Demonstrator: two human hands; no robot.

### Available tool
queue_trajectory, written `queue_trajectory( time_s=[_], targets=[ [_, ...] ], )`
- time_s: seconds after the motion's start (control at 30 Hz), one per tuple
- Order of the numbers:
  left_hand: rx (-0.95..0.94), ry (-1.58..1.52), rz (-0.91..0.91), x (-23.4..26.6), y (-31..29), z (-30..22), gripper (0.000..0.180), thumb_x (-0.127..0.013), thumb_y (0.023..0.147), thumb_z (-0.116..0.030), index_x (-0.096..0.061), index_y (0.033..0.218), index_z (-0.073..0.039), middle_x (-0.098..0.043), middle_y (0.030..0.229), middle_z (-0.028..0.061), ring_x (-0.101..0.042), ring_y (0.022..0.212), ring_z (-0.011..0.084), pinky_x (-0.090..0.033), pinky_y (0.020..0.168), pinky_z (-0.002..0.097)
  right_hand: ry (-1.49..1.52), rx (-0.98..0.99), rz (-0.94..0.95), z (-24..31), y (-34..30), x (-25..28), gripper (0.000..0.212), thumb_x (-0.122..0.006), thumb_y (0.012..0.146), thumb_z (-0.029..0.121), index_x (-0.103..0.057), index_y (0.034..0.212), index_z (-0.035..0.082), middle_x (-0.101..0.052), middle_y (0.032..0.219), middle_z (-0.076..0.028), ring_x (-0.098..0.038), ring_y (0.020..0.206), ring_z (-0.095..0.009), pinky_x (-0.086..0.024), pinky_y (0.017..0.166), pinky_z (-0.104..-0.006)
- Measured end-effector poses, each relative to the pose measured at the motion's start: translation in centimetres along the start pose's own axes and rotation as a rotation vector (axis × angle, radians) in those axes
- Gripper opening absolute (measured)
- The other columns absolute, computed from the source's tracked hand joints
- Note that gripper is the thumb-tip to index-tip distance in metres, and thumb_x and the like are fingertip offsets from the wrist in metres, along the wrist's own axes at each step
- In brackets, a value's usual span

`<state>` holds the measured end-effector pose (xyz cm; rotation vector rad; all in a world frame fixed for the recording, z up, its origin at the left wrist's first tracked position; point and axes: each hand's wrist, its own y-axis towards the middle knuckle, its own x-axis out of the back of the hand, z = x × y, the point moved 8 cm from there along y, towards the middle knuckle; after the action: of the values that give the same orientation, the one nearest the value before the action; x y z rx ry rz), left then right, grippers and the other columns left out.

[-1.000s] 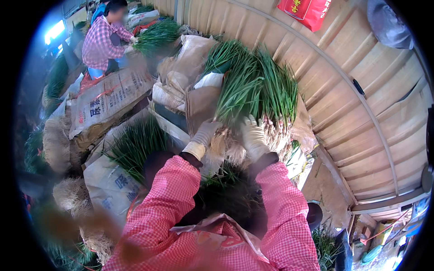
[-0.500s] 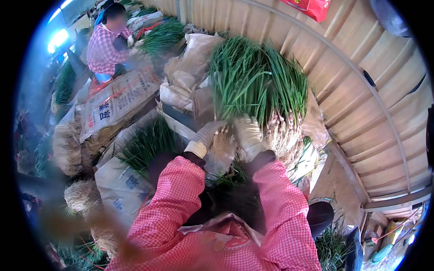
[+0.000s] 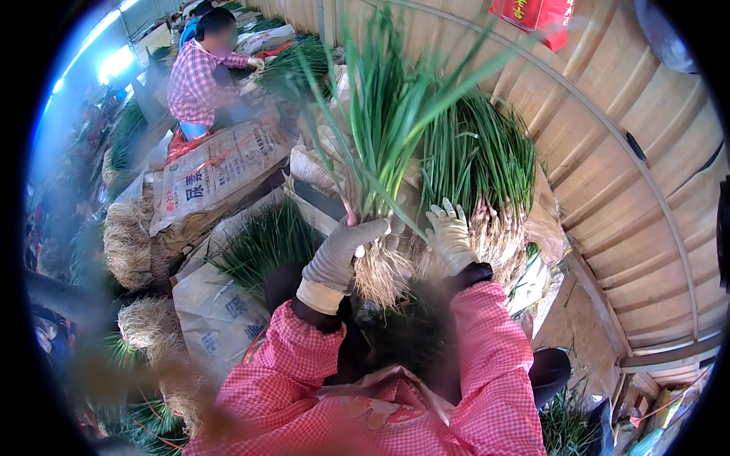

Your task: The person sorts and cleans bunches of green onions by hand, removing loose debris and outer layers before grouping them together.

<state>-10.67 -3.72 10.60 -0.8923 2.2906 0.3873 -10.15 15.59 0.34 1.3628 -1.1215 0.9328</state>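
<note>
My left hand [image 3: 346, 254], in a pale ribbed glove, is closed around a bunch of green onions [image 3: 388, 133] near its base. The bunch stands upright with leaves fanning out at the top, and its pale roots [image 3: 382, 277] hang below my fingers. Close by on the right, my right hand [image 3: 452, 237], gloved alike, has its fingers stretched and apart. One long leaf of the held bunch reaches down toward it. Just beyond my right hand lies a large pile of green onions [image 3: 479, 152], roots [image 3: 498, 239] toward me.
More greens [image 3: 266, 243] lie left of my left forearm, beside a printed white sack [image 3: 220, 311]. Another sack [image 3: 220, 171] covers a heap farther left, near root bundles [image 3: 128, 243]. A person in a checked shirt [image 3: 199, 83] works at the back left. A ribbed wall [image 3: 616, 167] rises on the right.
My left hand has lifted a bunch out of the pile, up and toward me. My right hand has shifted right, its fingers now spread. The view has moved slightly.
</note>
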Motion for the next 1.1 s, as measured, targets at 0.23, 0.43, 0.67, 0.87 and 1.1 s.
queue_trajectory(
  time_s=[0.23,0.43,0.67,0.87,1.1],
  targets=[
    [0.193,0.121,-0.158,3.6,-0.9,9.9,0.028,-0.06,0.082,-0.012,-0.058,0.107,0.0,-0.063,0.092,0.0062,-0.059,0.082,0.0168,-0.047,0.075,0.0272,1.697,-0.456,-0.267,1.3,-5.9,5.2,0.012,-0.063,0.081,0.002,-0.063,0.093,0.005,-0.062,0.087,-0.001,-0.056,0.08,-0.009,-0.046,0.071,-0.0207],
    [0.13,0.558,0.001,6.2,-2.4,19.0,0.016,-0.061,0.081,-0.009,-0.06,0.095,-0.003,-0.062,0.08,0.0068,-0.061,0.072,0.0143,-0.049,0.065,0.0275,1.019,-0.631,0.067,2.6,-11.0,-0.3,0.027,-0.066,0.078,0.024,-0.059,0.089,0.0,-0.062,0.08,-0.015,-0.06,0.072,-0.023,-0.047,0.069,-0.0305],
    [0.333,0.107,-0.161,6.8,-2.4,19.4,0.028,-0.066,0.079,-0.021,-0.059,0.097,-0.002,-0.061,0.079,0.0071,-0.061,0.066,0.0151,-0.053,0.059,0.0274,1.684,-0.749,-0.249,0.3,-13.8,5.1,0.004,-0.06,0.085,0.012,-0.057,0.083,0.009,-0.054,0.073,0.001,-0.046,0.063,-0.007,-0.038,0.058,-0.0205],
    [0.469,-0.445,-0.052,1.2,-3.7,17.6,0.05,-0.056,0.085,-0.024,-0.042,0.128,-0.003,-0.044,0.131,0.02,-0.043,0.118,0.035,-0.039,0.094,0.0541,1.045,-0.829,0.184,-4.4,-24.3,0.1,0.014,-0.05,0.088,0.017,-0.055,0.095,0.007,-0.057,0.074,-0.008,-0.053,0.064,-0.019,-0.042,0.059,-0.0316],
    [0.311,-0.024,-0.275,4.4,-3.9,16.2,0.027,-0.059,0.083,-0.025,-0.055,0.091,0.0,-0.061,0.091,0.0112,-0.061,0.089,0.024,-0.051,0.076,0.0353,0.893,-0.293,0.14,2.0,-15.1,4.3,0.032,-0.051,0.089,0.031,-0.055,0.107,0.006,-0.061,0.092,-0.015,-0.062,0.08,-0.029,-0.051,0.069,-0.0378]
  ],
)
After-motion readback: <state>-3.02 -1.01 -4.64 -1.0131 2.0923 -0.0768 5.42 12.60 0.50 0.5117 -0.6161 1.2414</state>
